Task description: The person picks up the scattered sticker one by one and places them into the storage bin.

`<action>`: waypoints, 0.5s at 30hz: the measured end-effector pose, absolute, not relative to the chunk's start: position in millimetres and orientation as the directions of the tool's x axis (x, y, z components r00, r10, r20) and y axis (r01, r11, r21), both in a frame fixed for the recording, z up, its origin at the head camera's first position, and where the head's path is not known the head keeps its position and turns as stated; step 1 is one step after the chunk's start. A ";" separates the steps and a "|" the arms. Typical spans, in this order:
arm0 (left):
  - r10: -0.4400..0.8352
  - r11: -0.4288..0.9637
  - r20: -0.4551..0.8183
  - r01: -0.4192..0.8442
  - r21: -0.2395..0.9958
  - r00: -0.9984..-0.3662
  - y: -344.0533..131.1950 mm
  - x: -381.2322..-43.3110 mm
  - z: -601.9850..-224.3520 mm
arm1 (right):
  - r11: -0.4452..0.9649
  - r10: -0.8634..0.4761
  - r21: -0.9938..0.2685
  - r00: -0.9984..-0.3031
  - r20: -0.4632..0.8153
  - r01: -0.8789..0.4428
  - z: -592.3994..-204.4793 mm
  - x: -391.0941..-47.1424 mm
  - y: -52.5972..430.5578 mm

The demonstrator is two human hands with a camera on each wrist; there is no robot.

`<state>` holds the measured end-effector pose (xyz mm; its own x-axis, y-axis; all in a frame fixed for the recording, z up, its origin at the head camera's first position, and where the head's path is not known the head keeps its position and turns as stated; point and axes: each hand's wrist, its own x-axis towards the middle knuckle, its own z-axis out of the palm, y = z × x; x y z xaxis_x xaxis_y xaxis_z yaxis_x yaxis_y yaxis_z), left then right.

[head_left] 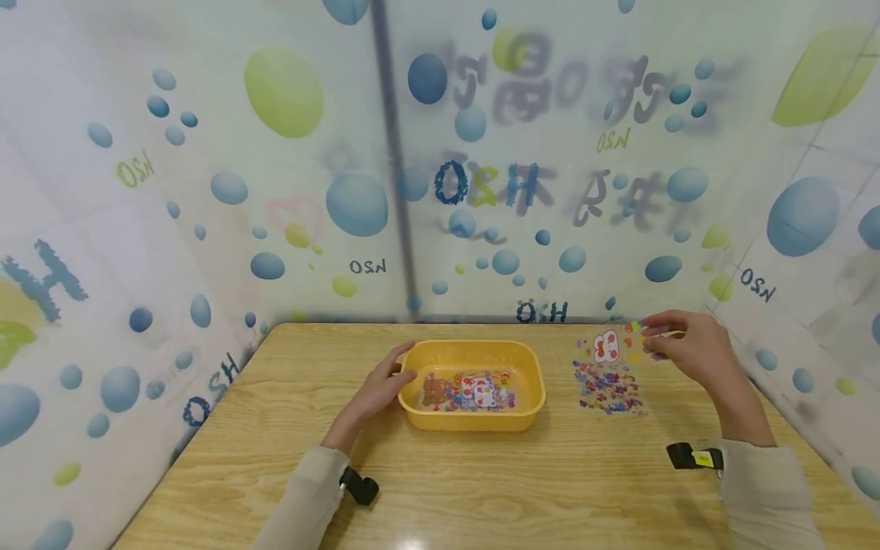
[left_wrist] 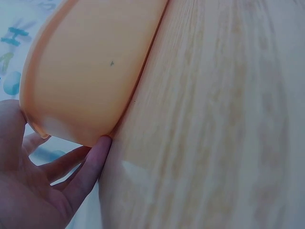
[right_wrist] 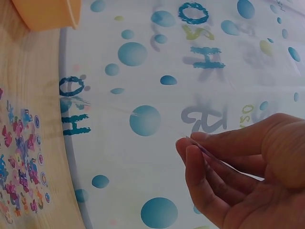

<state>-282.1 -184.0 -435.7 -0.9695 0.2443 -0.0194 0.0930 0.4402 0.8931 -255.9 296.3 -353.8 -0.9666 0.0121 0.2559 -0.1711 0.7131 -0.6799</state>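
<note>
My left hand (head_left: 374,388) holds the left end of a yellow plastic basin (head_left: 474,422), thumb at the rim and fingers against the outer wall. The left wrist view shows fingertips low on that wall, near the tabletop. Inside the basin lie clear sticker sheets (head_left: 484,393) with cartoon animals. Over to the right, my right hand (head_left: 694,347) pinches another clear sticker sheet (head_left: 608,347) by its right edge, raised and printed with a white cartoon animal. Seen nearly edge-on in the right wrist view, this sheet passes between thumb and fingers. Below it, a sticker sheet with many small colourful figures (head_left: 608,389) lies flat.
The wooden table (head_left: 481,489) carries the basin near its back edge. A white curtain (head_left: 309,191) with blue and green bubbles and H2O lettering hangs behind and at both sides. Black straps with small devices circle both wrists.
</note>
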 end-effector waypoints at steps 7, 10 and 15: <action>0.241 0.453 -0.016 0.098 0.886 -0.970 -182.9 -281.0 -435.4 | 0.711 0.003 -0.680 -0.966 0.259 -0.180 -354.4 -255.8 296.7; 0.230 0.447 -0.024 0.083 0.891 -0.973 -182.2 -281.1 -434.9 | 0.704 -0.009 -0.681 -0.962 0.274 -0.201 -354.5 -256.1 296.8; 0.217 0.446 -0.020 0.081 0.891 -0.976 -181.7 -282.3 -435.2 | 0.706 -0.016 -0.675 -0.957 0.288 -0.215 -353.5 -255.8 296.2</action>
